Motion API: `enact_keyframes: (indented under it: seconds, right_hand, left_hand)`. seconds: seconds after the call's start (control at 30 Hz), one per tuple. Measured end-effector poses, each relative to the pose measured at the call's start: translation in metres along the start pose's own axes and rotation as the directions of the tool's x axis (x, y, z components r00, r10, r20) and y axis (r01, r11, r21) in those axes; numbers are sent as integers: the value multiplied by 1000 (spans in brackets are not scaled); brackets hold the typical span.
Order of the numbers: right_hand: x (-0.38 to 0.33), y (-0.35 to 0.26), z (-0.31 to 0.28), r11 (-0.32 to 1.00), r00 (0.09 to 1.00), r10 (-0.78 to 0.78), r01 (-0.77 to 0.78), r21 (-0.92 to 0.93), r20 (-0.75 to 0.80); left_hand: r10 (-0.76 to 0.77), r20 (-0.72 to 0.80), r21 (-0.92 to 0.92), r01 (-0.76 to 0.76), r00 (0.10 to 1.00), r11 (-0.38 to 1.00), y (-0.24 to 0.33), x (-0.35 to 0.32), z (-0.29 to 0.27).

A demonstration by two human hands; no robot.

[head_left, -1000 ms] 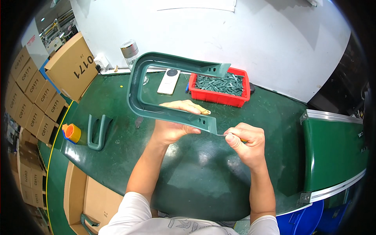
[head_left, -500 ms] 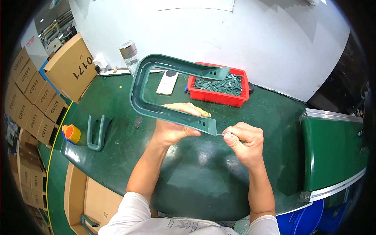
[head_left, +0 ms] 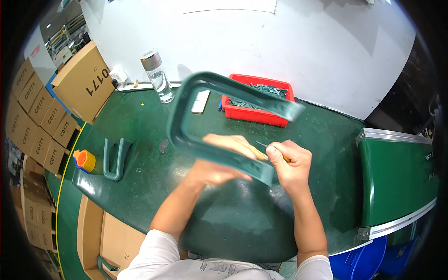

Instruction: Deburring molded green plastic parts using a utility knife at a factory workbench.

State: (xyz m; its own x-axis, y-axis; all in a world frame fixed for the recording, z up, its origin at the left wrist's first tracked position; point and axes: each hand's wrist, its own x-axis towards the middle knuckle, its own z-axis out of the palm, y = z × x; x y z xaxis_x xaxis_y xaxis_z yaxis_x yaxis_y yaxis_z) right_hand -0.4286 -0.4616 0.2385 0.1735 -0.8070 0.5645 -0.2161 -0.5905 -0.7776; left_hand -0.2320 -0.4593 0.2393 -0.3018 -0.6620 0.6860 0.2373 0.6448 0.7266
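Note:
A large green U-shaped plastic part (head_left: 179, 112), blurred by motion, hangs over the table with its two legs toward the right. My left hand (head_left: 219, 161) is closed around its lower leg, fingers behind and thumb in front. Close to that leg's end, my right hand (head_left: 291, 163) is closed on a small tool (head_left: 286, 159) with a yellow handle and a thin metal tip pointing up and left. The tip is apart from the part. Behind the upper leg stands a red bin (head_left: 259, 114) full of small green plastic pieces (head_left: 268, 88).
A smaller-looking green U-shaped part (head_left: 114, 161) lies at the left, beside a yellow-orange cup (head_left: 87, 160). A glass bottle (head_left: 161, 84) and a phone (head_left: 200, 101) are at the back. An open carton (head_left: 93, 219) sits lower left; a green panel with metal rails (head_left: 396, 182) stands right.
The U-shaped part has swung right and tilted, its leg ends lower. The tool's tip, earlier at the lower leg's end, is now away from it and points upward.

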Motion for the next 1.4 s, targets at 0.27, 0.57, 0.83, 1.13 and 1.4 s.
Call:
enact_keyframes:
  seconds: [0.27, 0.57, 0.83, 1.13, 1.4]
  right_hand:
    - [3, 0, -19, 934, 965, 220, -251, 254, 145]
    - [2, -8, -20, 959, 943, 86, -166, 231, 320]
    - [-1, -12, -12, 969, 938, 26, -108, 223, 345]
    - [-2, -17, -5, 983, 843, -172, 117, 138, 510]
    - [-1, -14, -9, 986, 984, -133, 120, 114, 121]
  left_hand:
    - [-37, -26, -23, 37, 999, 999, 1, 0, -2]
    - [-48, -43, -137, 42, 998, 990, -1, -1, -5]
    - [-69, -92, -148, 55, 993, 987, -3, -4, -11]
    - [-104, -389, -142, 52, 915, 989, -12, -5, -11]
    - [-235, -463, -238, 135, 855, 962, 5, -5, -5]
